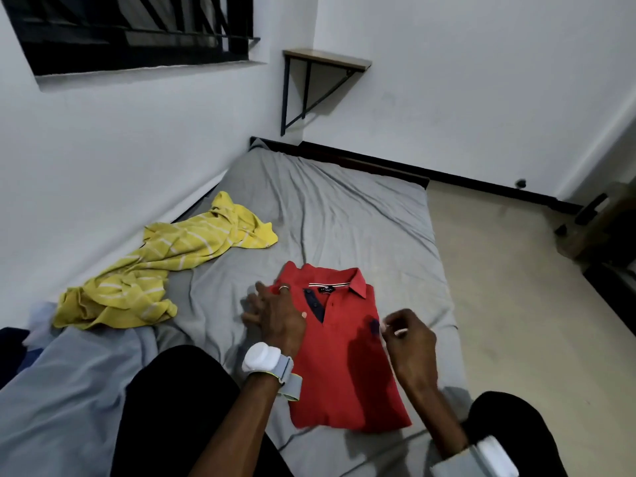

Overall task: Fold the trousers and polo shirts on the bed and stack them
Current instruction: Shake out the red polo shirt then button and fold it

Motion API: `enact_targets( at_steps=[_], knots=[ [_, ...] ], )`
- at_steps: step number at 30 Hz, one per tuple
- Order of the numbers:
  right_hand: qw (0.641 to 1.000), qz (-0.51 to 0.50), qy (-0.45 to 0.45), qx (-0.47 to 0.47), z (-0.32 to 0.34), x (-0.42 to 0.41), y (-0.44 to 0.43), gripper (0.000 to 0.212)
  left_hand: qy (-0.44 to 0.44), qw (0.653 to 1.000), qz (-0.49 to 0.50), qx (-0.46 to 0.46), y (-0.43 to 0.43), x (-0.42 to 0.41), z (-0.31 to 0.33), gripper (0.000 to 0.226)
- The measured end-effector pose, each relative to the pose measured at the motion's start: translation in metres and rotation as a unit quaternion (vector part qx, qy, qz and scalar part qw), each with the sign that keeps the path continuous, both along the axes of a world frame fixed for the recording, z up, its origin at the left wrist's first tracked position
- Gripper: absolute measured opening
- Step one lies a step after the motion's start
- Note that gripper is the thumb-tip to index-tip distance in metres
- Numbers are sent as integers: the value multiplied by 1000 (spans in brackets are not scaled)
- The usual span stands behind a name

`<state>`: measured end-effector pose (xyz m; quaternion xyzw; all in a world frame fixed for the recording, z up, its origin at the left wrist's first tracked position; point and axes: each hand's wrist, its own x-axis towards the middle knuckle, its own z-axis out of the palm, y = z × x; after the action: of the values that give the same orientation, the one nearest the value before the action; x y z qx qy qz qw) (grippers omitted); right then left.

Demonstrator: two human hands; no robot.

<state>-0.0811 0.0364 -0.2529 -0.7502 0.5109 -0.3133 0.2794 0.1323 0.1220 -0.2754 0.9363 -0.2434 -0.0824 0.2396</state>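
A red polo shirt [347, 366] lies on the grey bed sheet [337, 215], folded into a narrow upright rectangle with its collar at the far end. My left hand [275, 313] rests flat with spread fingers on the shirt's left shoulder edge. Just above the shirt's right side hovers my right hand [407, 339], its fingers loosely curled and holding nothing. A yellow striped polo shirt [165, 263] lies crumpled on the bed to the left, near the wall.
A light blue-grey garment [69, 390] lies at the near left over my leg, with dark blue cloth [12, 342] at the left edge. The bed's right edge meets a beige floor [516, 321]. A wall shelf [327, 60] hangs in the corner.
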Motion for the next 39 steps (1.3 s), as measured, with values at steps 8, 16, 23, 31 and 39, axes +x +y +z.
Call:
enact_targets(
  at_steps=[8, 16, 23, 31, 39],
  knots=[
    [985, 150, 79, 44, 1, 102, -39, 43, 47, 975, -153, -153, -36, 27, -22, 20],
    [955, 190, 226, -9, -34, 128, -49, 39, 163, 965, -189, -86, -54, 38, -18, 10],
    [953, 225, 176, 98, -29, 117, -75, 20, 20, 980, -178, -82, -54, 27, -33, 20],
    [917, 182, -23, 356, -36, 113, -84, 14, 26, 981, -178, -72, -64, 13, -34, 6],
    [887, 164, -156, 403, -41, 114, -74, 8, 207, 956, -104, -178, -52, 33, -23, 8]
  ],
)
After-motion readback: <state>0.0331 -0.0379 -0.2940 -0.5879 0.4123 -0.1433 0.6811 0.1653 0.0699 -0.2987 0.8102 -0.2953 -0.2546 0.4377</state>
